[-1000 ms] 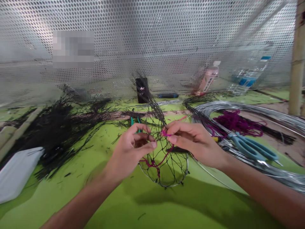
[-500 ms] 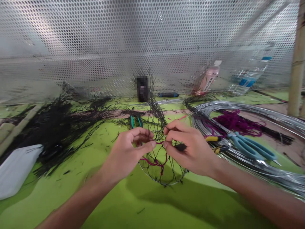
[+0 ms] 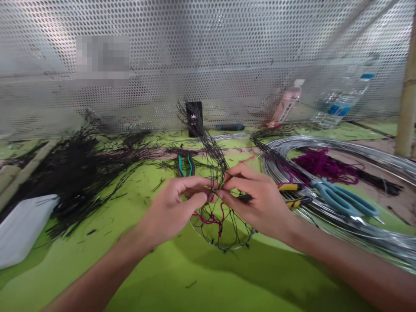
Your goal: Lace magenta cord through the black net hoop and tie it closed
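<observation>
A small net of knotted black cord (image 3: 235,221) hangs on a thin wire ring (image 3: 234,248), with purple cord (image 3: 212,220) threaded through it. At the upper part of the net, my left hand (image 3: 177,208) pinches the cords between thumb and fingers. Close beside it, my right hand (image 3: 260,199) is closed with thumb and fingertips on the purple cord. The exact strands between the fingertips are partly hidden. Yellow-and-black handles (image 3: 298,202) stick out beyond my right hand; I cannot tell whether it holds that tool. Loose black cord ends (image 3: 211,145) fan out behind the net.
Green-handled pliers (image 3: 186,165) lie behind my left hand. To the right are a wire coil (image 3: 276,151), blue scissors (image 3: 344,199) and a purple cord bundle (image 3: 320,164). Black strands (image 3: 74,160) and a white container (image 3: 27,227) lie left. A phone (image 3: 194,117) and bottles (image 3: 287,104) stand behind.
My fingertips have come closer together at the net, the right ones moving slightly left. The purple strand stretched between them earlier is now mostly hidden.
</observation>
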{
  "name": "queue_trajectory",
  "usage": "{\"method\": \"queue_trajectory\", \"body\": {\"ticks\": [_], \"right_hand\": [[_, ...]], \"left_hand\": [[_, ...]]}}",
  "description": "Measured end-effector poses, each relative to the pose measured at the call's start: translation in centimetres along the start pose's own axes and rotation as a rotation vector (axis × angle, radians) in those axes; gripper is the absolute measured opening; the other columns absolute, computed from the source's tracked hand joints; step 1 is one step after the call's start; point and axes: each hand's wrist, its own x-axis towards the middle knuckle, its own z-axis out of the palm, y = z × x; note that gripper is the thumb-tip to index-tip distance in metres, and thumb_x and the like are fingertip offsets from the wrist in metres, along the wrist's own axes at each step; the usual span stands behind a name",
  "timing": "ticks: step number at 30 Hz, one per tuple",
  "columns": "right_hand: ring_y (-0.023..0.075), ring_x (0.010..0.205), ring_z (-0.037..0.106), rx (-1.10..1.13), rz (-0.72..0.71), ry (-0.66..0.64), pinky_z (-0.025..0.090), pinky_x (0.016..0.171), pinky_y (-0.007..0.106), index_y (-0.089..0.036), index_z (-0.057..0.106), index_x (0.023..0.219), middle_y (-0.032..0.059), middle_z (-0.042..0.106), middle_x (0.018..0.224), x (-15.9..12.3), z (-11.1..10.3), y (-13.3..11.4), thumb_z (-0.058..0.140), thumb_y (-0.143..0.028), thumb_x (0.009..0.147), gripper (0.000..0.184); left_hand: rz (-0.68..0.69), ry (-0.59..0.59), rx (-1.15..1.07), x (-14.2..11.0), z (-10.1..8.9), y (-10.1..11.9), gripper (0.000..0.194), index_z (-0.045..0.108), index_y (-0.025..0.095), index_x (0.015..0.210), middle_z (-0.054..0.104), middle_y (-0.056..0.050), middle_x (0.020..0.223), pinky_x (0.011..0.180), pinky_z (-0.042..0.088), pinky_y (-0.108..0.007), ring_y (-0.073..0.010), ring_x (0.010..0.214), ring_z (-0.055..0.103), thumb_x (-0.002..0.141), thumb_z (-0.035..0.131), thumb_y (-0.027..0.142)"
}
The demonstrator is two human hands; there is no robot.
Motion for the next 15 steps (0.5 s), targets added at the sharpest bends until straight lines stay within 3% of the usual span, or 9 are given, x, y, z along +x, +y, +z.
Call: {"method": "queue_trajectory", "body": {"ticks": [4, 7, 9, 15], "right_hand": [[0.0148, 0.078, 0.062, 0.026, -0.017, 0.006, 0.048, 0.069, 0.029, -0.017, 0.070, 0.084, 0.0058, 0.065, 0.090, -0.03, 0.03, -0.09, 0.065, -0.014, 0.093, 0.011], [0.0152, 0.078, 0.063, 0.022, -0.015, 0.007, 0.048, 0.069, 0.030, -0.019, 0.070, 0.085, 0.0051, 0.066, 0.090, -0.06, 0.08, -0.08, 0.064, -0.015, 0.094, 0.012], [0.0153, 0.077, 0.063, 0.023, -0.024, 0.017, 0.049, 0.068, 0.030, -0.019, 0.069, 0.084, 0.0051, 0.065, 0.089, -0.11, 0.13, -0.02, 0.064, -0.016, 0.094, 0.012], [0.0154, 0.078, 0.062, 0.071, 0.003, 0.007, 0.048, 0.068, 0.030, -0.019, 0.069, 0.082, 0.0047, 0.065, 0.088, 0.01, -0.01, -0.05, 0.064, -0.015, 0.094, 0.013]], "left_hand": [[0.031, 0.076, 0.112, 0.00, 0.04, -0.10, 0.030, 0.082, 0.031, 0.105, 0.079, -0.003, 0.100, 0.065, 0.052, -0.031, -0.0231, 0.087, 0.071, 0.098, 0.053, 0.026], [0.068, 0.075, 0.171, 0.02, 0.14, -0.14, 0.028, 0.082, 0.031, 0.105, 0.079, -0.002, 0.090, 0.059, 0.049, -0.031, -0.0207, 0.072, 0.069, 0.097, 0.056, 0.025], [0.095, 0.068, 0.196, 0.03, 0.20, -0.12, 0.024, 0.082, 0.031, 0.106, 0.080, -0.001, 0.088, 0.061, 0.051, -0.031, -0.0201, 0.070, 0.069, 0.096, 0.061, 0.027], [0.160, 0.103, 0.235, 0.21, 0.11, -0.22, 0.016, 0.082, 0.030, 0.103, 0.081, 0.000, 0.103, 0.081, 0.058, -0.037, -0.0230, 0.089, 0.075, 0.092, 0.071, 0.029]]}}
